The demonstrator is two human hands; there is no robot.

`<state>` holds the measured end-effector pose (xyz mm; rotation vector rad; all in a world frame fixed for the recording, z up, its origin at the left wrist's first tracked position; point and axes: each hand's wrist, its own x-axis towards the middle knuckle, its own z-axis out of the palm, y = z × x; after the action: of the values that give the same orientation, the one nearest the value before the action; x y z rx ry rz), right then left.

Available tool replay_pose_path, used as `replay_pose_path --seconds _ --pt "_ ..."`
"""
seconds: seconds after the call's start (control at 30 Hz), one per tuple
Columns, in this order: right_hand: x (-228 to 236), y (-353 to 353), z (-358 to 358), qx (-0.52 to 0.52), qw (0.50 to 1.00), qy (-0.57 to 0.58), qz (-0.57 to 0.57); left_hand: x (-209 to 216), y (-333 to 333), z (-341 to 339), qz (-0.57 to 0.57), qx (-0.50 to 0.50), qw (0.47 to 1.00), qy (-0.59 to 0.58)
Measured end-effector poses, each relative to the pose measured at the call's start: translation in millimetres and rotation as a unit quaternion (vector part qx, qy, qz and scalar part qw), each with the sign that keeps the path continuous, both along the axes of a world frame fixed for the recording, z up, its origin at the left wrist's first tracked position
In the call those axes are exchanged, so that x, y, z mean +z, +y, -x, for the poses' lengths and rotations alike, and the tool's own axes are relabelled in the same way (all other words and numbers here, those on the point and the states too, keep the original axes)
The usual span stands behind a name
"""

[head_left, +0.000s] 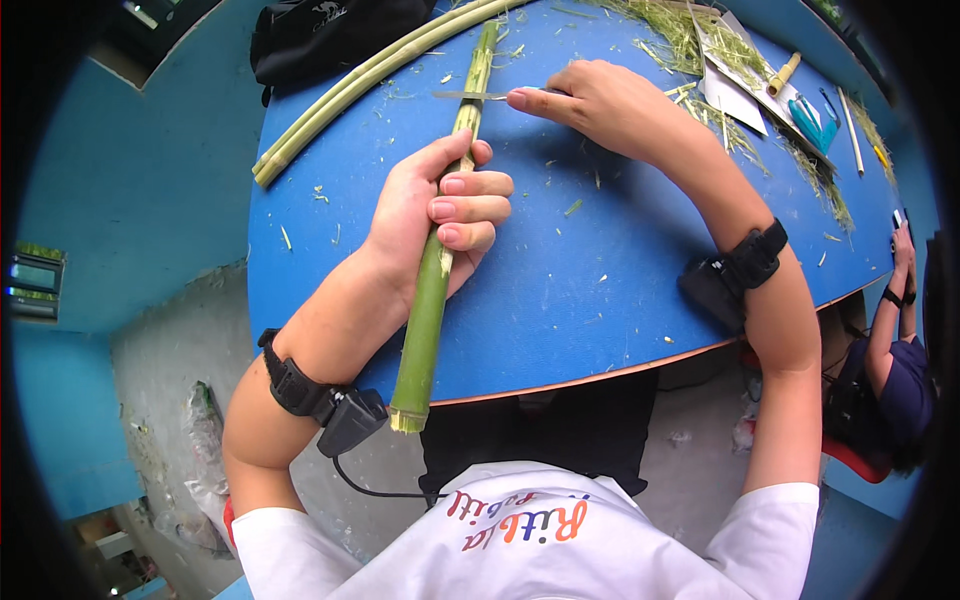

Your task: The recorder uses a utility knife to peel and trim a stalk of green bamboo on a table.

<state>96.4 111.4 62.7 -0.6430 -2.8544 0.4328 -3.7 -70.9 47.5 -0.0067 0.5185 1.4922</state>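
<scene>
My left hand (440,205) is wrapped round a green bamboo stalk (428,310) near its middle. The stalk slants over the table, its cut near end sticking out past the front edge. Toward the far end its skin is scraped pale in patches. My right hand (605,105) is closed on a knife, its handle mostly hidden in the fingers. The thin knife blade (470,95) lies across the upper part of the stalk, beyond my left hand.
Two long pale bamboo stalks (350,97) lie along the left of the blue table (590,290), beside a black bag (320,40). Shavings (665,35), white sheets (735,85), a short bamboo piece (785,73) and a teal tool (812,122) lie at far right. Another person (895,360) sits at right.
</scene>
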Motion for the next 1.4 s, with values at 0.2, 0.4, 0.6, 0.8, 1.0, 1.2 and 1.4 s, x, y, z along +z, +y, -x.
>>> replay_pose_path --seconds 0.2,0.4,0.6,0.8,1.0,1.2,1.4 --pt "-6 18 10 -0.049 0.998 0.007 -0.035 1 -2 3 0.007 -0.010 1.000 0.010" --pt "-4 -8 0 0.028 0.999 0.032 -0.029 0 -4 4 0.003 -0.006 1.000 0.019" --pt "-5 14 11 -0.026 0.999 0.023 -0.026 5 -5 -6 0.033 -0.006 0.997 0.066" --pt "6 -7 0 -0.010 1.000 -0.012 0.016 6 -6 -6 0.028 0.000 0.997 0.070" --pt "-2 0 10 -0.020 0.999 0.040 -0.030 9 -1 -6 0.011 -0.004 0.998 0.059" --pt "11 13 4 0.025 0.970 -0.068 -0.233 9 -5 -6 0.037 0.010 0.995 0.088" --pt "-1 -8 10 0.020 0.999 0.024 -0.014 7 -6 -5 0.029 0.002 0.996 0.086"
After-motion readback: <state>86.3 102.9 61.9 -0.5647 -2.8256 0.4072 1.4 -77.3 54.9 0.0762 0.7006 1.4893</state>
